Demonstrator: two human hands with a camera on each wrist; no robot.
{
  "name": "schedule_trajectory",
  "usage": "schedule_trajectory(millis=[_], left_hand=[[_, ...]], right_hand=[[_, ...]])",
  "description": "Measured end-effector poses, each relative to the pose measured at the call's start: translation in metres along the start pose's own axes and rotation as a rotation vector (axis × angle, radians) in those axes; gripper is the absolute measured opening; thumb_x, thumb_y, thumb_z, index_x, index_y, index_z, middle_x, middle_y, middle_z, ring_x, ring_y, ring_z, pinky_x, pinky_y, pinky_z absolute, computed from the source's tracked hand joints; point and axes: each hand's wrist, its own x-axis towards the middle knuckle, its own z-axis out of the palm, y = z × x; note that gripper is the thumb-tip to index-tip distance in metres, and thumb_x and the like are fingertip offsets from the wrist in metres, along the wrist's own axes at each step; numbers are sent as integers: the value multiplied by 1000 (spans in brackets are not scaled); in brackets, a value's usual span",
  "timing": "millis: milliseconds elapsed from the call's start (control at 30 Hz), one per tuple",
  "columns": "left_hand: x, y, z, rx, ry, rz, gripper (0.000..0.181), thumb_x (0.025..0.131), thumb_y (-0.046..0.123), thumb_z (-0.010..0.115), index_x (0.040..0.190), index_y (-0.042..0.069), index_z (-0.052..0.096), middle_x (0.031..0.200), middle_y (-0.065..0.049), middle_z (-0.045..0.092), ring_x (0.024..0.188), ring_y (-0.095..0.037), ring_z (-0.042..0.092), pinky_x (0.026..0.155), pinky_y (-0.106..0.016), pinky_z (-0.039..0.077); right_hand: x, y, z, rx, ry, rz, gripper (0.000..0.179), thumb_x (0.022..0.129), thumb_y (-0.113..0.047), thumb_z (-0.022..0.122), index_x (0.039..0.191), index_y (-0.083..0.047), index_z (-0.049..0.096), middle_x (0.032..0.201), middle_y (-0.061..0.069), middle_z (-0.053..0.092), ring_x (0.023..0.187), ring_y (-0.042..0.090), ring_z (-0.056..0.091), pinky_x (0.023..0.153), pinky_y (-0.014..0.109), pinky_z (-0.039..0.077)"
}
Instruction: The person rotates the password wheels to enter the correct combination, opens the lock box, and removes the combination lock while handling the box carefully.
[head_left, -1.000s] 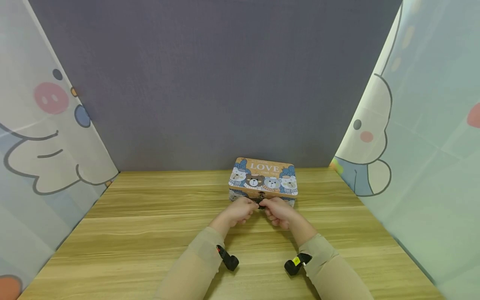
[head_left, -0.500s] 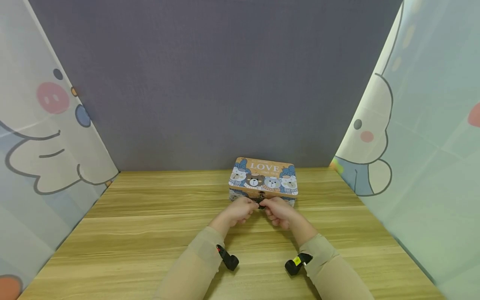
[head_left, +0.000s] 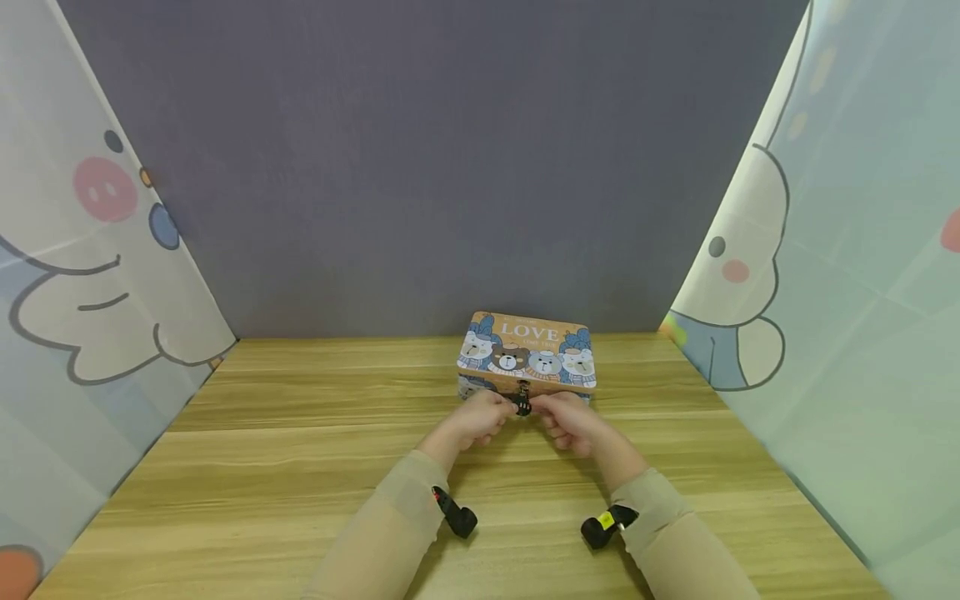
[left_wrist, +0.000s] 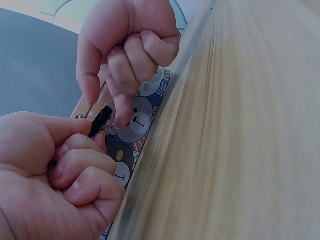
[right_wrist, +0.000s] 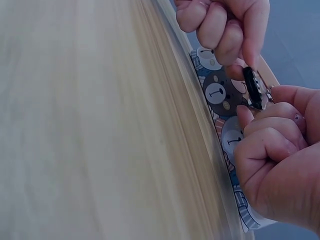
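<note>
A tin box [head_left: 525,350] with printed bears and the word LOVE stands at the back of the table, lid down. At its front clasp [head_left: 523,386] hangs a small black combination padlock [head_left: 522,405], its number wheels facing up. My left hand [head_left: 478,418] pinches the padlock's left end between thumb and index finger, other fingers curled. Just off its right side is my right hand [head_left: 573,423], with thumb [right_wrist: 287,95] and index finger [right_wrist: 244,116] held apart and the other fingers curled. In the left wrist view the padlock [left_wrist: 101,120] shows edge-on between both hands.
The wood-grain table [head_left: 315,483] runs up to a dark grey panel [head_left: 435,167] close behind the tin. Curtains with cartoon animals hang at the left [head_left: 97,275] and right [head_left: 847,292]. Black cameras sit on both wrists.
My right hand has let go of the padlock and shifted slightly right, thumb and index finger now apart, so more of the padlock shows. The left hand keeps its pinch; the tin stays put.
</note>
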Motion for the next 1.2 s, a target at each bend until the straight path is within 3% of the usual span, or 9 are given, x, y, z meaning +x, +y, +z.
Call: schedule_trajectory(millis=[200,300,433,567,733,933,1200], left_hand=[[2,1,-1,11,-5,-5,30,108,16,50,80,5,53,52,4,28,41,-9,17,42,-26,22],[1,1,-1,14,3,-2,27,107,15,50,90,-4,60,52,4,28,41,-9,18,42,-26,22],[0,1,0,6,-2,-6,29,107,15,50,97,-11,59,51,4,29,41,-9,18,42,-26,22],[1,1,-1,-5,2,-11,28,107,15,51,84,0,57,51,4,28,40,-9,18,42,-26,22],[2,0,-1,14,3,-13,41,107,16,50,67,14,44,51,4,28,40,-9,18,42,-26,22],[2,0,-2,29,10,-16,42,106,16,51,65,15,44,51,4,28,40,-9,19,41,-26,22],[-1,2,-2,5,3,-10,40,106,15,51,66,14,45,51,4,28,40,-9,19,42,-26,22]], right_hand=[[-1,0,-6,-18,5,-7,20,103,-22,56,103,-3,63,57,-6,32,45,7,20,42,21,20],[-2,0,-8,-41,10,-10,22,102,-24,57,106,-3,64,58,-6,32,45,7,20,42,22,20],[-3,0,-8,-62,11,-6,26,103,-25,57,111,-1,63,57,-6,32,45,7,20,43,22,20],[-2,0,-7,-38,-1,3,26,103,-23,57,112,1,61,57,-6,32,45,7,20,42,22,20],[0,-1,-3,5,-30,12,23,103,-22,56,103,0,57,58,-6,32,44,6,21,41,20,21],[1,-2,3,18,-42,17,21,103,-23,57,91,-6,54,58,-5,31,44,6,22,41,20,21],[4,0,10,-1,-8,2,20,102,-21,58,103,-2,60,58,-4,33,44,6,21,41,21,21]])
